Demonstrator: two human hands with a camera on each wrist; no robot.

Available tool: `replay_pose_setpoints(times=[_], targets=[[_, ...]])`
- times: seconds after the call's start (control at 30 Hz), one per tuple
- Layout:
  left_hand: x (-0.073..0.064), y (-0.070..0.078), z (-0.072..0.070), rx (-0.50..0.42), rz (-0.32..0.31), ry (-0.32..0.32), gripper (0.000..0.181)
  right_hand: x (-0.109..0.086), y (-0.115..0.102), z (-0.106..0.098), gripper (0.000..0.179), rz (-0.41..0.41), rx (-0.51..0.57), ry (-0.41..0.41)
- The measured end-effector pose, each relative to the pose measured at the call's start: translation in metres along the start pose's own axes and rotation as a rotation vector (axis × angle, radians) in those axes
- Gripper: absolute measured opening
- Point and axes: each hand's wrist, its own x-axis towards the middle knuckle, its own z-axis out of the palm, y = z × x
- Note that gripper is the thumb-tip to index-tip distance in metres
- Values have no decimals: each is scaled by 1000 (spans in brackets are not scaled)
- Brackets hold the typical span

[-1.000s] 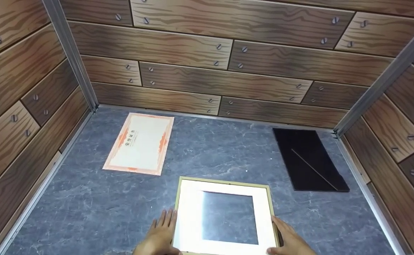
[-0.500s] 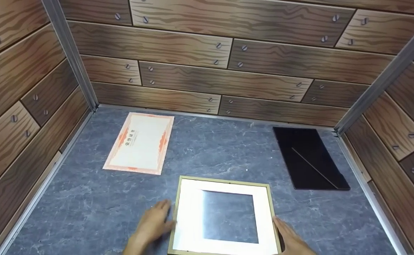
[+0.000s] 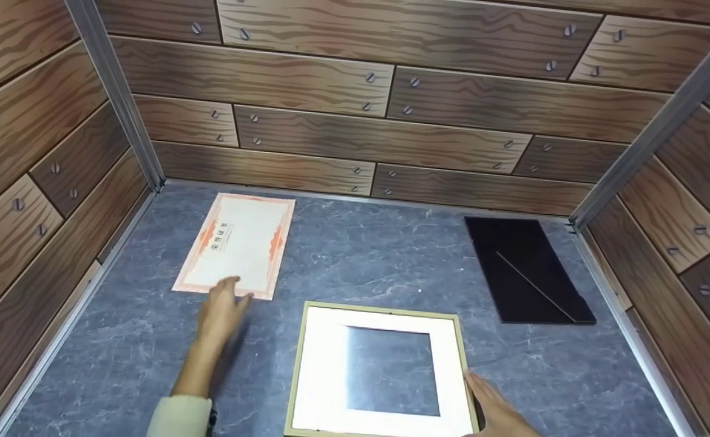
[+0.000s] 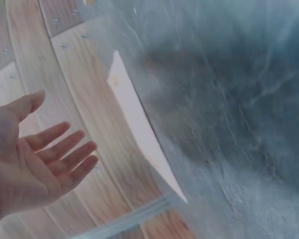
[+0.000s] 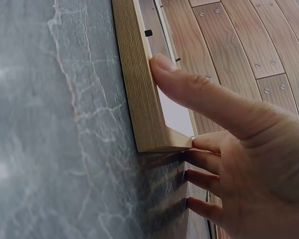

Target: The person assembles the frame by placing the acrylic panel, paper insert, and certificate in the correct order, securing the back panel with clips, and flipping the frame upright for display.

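Observation:
A picture frame [image 3: 298, 367] with a light wooden rim and a white inner border lies at the near middle of the table; the dark tabletop shows through its centre. My right hand [image 3: 496, 409] holds its near right corner. In the right wrist view, the thumb [image 5: 169, 74] lies over the wooden rim [image 5: 132, 84] and the fingertips meet the corner's side. My left hand [image 3: 220, 312] hovers by the near edge of a certificate [image 3: 249, 243], white with an orange-red border. The left wrist view shows that hand [image 4: 40, 164] with spread, lightly bent fingers, holding nothing.
A black board [image 3: 522, 261] with a thin diagonal strip [image 3: 537, 287] lies at the right. Wood-plank-patterned walls [image 3: 306, 121] enclose the back and sides of the blue-grey marbled tabletop [image 3: 367, 255]. Metal strips run along the wall corners.
My left hand has left the frame's left side and moved forward and left to the certificate. The right hand has stayed at the frame's right side. The frame has hardly moved.

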Motion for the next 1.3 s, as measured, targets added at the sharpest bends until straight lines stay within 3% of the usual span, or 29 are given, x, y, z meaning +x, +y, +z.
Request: replay_pose_setpoints(times=[0.27, 0.37, 0.57, 0.73, 1.0, 1.3], targets=[[33, -31, 4, -14, -121, 173, 39, 1, 2, 0, 110, 37, 29, -19], [41, -45, 4, 24, -186, 183, 41, 0, 6, 0, 112, -10, 30, -17], [48, -68, 4, 104, -348, 72, 61, 0, 16, 3, 110, -124, -1, 9], [46, -76, 5, 137, -420, -40, 84, -1, 22, 6, 108, -171, -65, 61], [41, -81, 6, 205, -413, -120, 100, 2, 18, 5, 108, -97, -41, 10], [39, -84, 9, 120, -399, -152, 99, 1, 18, 0, 108, -94, 0, -21]])
